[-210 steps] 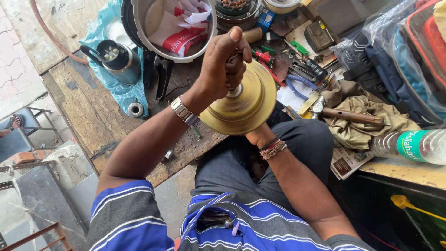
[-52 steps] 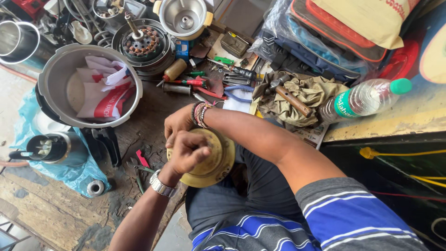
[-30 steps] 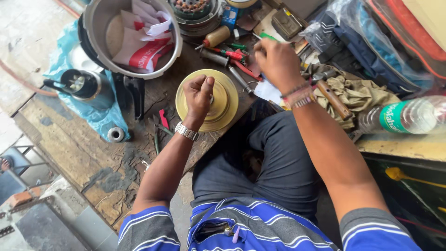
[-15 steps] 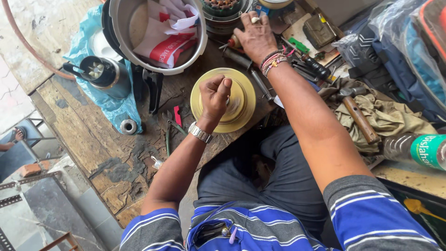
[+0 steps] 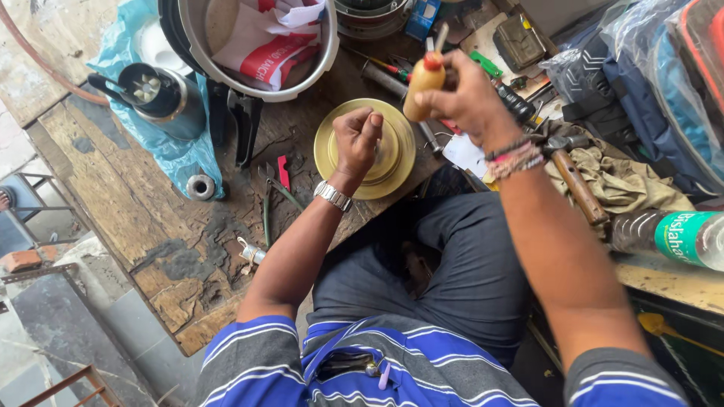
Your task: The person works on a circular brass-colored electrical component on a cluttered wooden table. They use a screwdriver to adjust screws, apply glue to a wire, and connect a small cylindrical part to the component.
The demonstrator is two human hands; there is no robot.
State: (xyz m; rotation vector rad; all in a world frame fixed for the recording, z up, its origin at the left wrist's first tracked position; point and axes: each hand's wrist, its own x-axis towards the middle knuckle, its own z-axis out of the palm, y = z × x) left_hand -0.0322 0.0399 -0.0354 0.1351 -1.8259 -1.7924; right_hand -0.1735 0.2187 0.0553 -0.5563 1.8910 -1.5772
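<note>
A round brass-coloured disc part lies flat on the worn wooden bench in front of me. My left hand, wearing a metal wristwatch, is closed and rests on the middle of the disc, gripping its raised centre. My right hand, with bead bracelets at the wrist, holds a small tan squeeze bottle with a red cap upright, raised just above and to the right of the disc.
A large steel pot with red-and-white paper inside stands behind the disc. A black jar sits on blue plastic at the left. Screwdrivers, pliers, a hammer on a rag and a plastic water bottle crowd the right side.
My right hand reached to the tools at the back, picked up the small bottle and brought it back above the disc. My left hand stayed on the disc's centre.
</note>
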